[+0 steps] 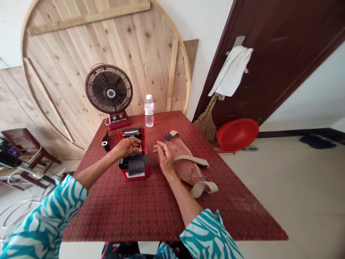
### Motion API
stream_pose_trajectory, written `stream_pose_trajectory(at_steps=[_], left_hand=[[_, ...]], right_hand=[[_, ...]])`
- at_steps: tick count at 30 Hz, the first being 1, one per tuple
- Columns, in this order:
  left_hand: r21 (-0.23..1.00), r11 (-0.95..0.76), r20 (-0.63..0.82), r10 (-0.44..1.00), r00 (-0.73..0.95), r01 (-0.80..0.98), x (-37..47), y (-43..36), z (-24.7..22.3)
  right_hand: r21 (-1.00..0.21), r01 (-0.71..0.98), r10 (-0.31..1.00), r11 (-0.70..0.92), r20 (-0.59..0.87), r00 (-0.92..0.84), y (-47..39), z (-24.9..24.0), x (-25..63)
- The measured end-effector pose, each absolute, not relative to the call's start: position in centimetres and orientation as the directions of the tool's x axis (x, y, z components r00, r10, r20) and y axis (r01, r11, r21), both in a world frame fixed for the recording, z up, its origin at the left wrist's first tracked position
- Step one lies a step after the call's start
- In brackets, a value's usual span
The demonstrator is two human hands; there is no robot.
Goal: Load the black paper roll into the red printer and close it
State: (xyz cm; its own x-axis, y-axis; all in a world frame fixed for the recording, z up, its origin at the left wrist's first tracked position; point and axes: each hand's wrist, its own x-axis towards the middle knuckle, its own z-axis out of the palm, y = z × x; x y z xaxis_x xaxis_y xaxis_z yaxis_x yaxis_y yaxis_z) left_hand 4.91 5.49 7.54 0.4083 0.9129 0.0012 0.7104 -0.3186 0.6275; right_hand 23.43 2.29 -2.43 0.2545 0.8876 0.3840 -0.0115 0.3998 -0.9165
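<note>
A red and black label printer [147, 158] stands with its lid raised on the table. Black ribbon [136, 164] drapes over its front. My left hand [128, 146] is over the opened printer, thumb and fingers bent together at its inside; whatever they pinch is too small to make out. To the right of the printer, my right hand [165, 158] hovers with fingers apart and nothing in it. Just beyond that hand lies a worn reddish-brown cloth bag [185, 169] with pale straps. A small roll of black ribbon [105, 144] sits left of the printer.
A fan [110, 91] and a water bottle [149, 111] stand along the far side of the patterned red table [129, 212]. Behind them leans a large round wooden board [151, 54]. A broom [207, 118] and a red basin [238, 135] are right, by the door.
</note>
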Motion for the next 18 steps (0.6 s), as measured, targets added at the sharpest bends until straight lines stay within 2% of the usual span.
stream_pose_trajectory(at_steps=[10, 15, 18], left_hand=[[0.482, -0.334, -0.121, 0.89, 0.439, 0.81, 4.3, 5.9, 8.0], [0.311, -0.375, -0.201, 0.872, 0.446, 0.873, 5.3, 6.5, 6.9], [0.275, -0.382, -0.221, 0.868, 0.445, 0.882, 5.8, 7.0, 6.6]], right_hand=[[-0.923, 0.029, 0.905, 0.384, 0.383, 0.184, 2.5, -2.8, 23.4], [-0.934, 0.035, 0.921, 0.356, 0.357, 0.158, 2.5, -2.8, 23.2], [-0.937, 0.049, 0.926, 0.345, 0.348, 0.147, 2.5, -2.8, 23.2]])
